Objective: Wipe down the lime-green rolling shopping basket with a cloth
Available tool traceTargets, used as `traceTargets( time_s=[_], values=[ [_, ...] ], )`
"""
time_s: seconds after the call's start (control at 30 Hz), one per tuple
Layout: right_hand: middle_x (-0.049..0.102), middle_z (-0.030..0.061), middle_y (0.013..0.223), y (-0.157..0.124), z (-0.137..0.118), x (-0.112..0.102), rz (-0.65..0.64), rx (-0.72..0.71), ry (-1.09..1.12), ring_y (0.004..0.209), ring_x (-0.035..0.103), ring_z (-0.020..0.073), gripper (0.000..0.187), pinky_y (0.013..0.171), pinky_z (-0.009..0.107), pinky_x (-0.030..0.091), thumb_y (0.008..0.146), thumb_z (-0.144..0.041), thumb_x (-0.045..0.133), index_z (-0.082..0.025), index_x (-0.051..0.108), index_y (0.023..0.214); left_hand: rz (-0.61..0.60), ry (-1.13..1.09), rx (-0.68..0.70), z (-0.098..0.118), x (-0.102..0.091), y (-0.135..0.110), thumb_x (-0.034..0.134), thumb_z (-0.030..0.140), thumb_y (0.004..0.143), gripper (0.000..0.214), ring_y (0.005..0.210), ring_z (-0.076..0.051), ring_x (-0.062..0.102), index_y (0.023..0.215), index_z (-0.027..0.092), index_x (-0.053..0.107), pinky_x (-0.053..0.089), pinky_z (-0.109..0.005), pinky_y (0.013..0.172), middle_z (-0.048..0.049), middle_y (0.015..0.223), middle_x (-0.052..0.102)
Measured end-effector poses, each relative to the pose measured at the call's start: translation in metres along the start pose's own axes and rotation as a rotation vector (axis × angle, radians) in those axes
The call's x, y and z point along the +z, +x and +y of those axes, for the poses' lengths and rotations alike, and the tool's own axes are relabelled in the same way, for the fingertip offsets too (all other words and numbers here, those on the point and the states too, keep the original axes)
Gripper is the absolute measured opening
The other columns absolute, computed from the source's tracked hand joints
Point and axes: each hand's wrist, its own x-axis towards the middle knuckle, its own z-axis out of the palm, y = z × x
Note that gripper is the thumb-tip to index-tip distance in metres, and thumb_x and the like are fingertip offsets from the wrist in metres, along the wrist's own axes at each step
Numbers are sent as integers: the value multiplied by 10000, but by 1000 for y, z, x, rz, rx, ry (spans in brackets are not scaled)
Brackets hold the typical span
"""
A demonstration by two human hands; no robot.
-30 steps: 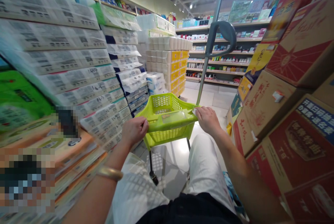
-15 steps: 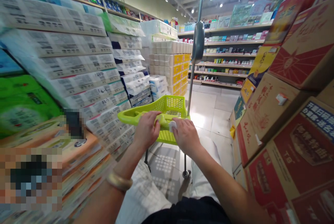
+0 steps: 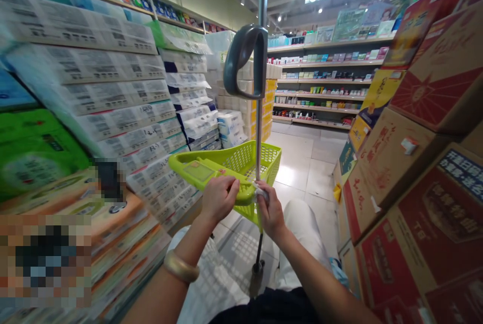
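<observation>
A lime-green plastic shopping cart (image 3: 226, 155) with a perforated basket stands before my knees, turned at an angle. My left hand (image 3: 221, 197) is closed around the cart's near rim, thumb on top. My right hand (image 3: 272, 212) pinches a crumpled white tissue (image 3: 260, 190) against the cart's near right corner, beside the metal pole (image 3: 258, 128). A dark grey loop handle (image 3: 231, 70) is fixed on the pole above the basket. Part of the tissue is hidden under my right fingers. The visible part of the basket shows bare perforated walls.
Stacked white paper packs (image 3: 124, 95) line the left side, with orange packs (image 3: 128, 243) nearer. Cardboard cartons (image 3: 407, 153) are piled close on the right. Tiled floor (image 3: 298, 155) runs between them toward shelves (image 3: 324, 80) of small boxes and bottles.
The cart has turned, its pole and loop handle swinging left so the loop shows side-on. My right hand has shifted slightly right and down, with the white tissue at the cart's corner.
</observation>
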Motion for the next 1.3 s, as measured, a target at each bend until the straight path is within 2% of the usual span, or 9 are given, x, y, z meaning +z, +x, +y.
traceTargets(
  time_s=[0.07, 0.23, 0.4, 0.5, 0.7, 0.83, 0.93, 1.03, 1.3],
  values=[
    [631, 100, 1136, -1, 4, 2, 59, 57, 50, 1120, 589, 204, 219, 979, 399, 470, 952, -307, 414, -222, 503, 1134, 18, 17, 6, 1, -1, -4, 310, 376, 910, 434, 659, -165, 549, 589, 203, 545, 370, -302, 677, -27, 635, 618],
    [609, 63, 967, 9, 3, 4, 402, 341, 141, 882, 608, 169, 270, 791, 317, 512, 964, -410, 359, -196, 477, 1079, 26, 28, 41, 2, -3, -14, 304, 382, 911, 442, 661, -162, 540, 584, 204, 542, 357, -297, 662, -26, 632, 612],
    [603, 48, 984, 37, -20, 7, 118, 292, 391, 842, 603, 150, 312, 756, 287, 507, 913, -385, 423, -208, 444, 1169, 10, 92, 41, 3, -6, -15, 331, 367, 904, 421, 649, -163, 551, 575, 206, 539, 352, -296, 643, -26, 628, 624],
    [606, 27, 918, 70, -39, 5, 16, 264, 505, 743, 594, 137, 425, 678, 265, 505, 818, -315, 538, -211, 409, 1209, -78, 208, 0, 6, -12, -10, 388, 347, 881, 369, 638, -172, 575, 582, 207, 552, 333, -296, 600, -33, 653, 658],
    [575, -16, 885, 126, -69, -3, -14, 198, 515, 657, 538, 107, 548, 572, 219, 452, 701, -263, 600, -238, 405, 1212, -256, 295, -155, 28, -23, 5, 395, 318, 885, 294, 739, -207, 654, 749, 220, 636, 346, -290, 582, -54, 785, 715],
    [503, -66, 721, 100, -61, 6, -44, 257, 446, 555, 466, 94, 469, 506, 205, 398, 678, -226, 568, -219, 459, 1135, -274, 268, -202, 38, -20, 4, 392, 273, 890, 253, 879, -210, 673, 963, 246, 633, 407, -288, 667, -50, 931, 731],
    [496, -66, 689, 69, -48, 12, -88, 311, 358, 554, 460, 100, 401, 522, 217, 404, 644, -198, 553, -206, 513, 1043, -318, 289, -211, 38, -18, -2, 361, 299, 909, 282, 907, -226, 677, 988, 258, 629, 431, -303, 690, -60, 985, 730],
    [503, -68, 667, 66, -48, 13, -90, 334, 358, 540, 461, 99, 382, 503, 212, 389, 619, -192, 551, -206, 525, 1000, -337, 314, -216, 38, -19, -6, 352, 298, 910, 295, 917, -239, 681, 1013, 266, 626, 447, -321, 714, -66, 999, 730],
    [585, -56, 737, 160, -107, -1, -7, 146, 505, 554, 457, 81, 404, 509, 195, 380, 649, -253, 589, -211, 520, 1045, -366, 269, -251, 43, -25, -6, 374, 255, 873, 322, 971, -248, 676, 1032, 281, 652, 460, -346, 778, -55, 967, 742]
  ],
)
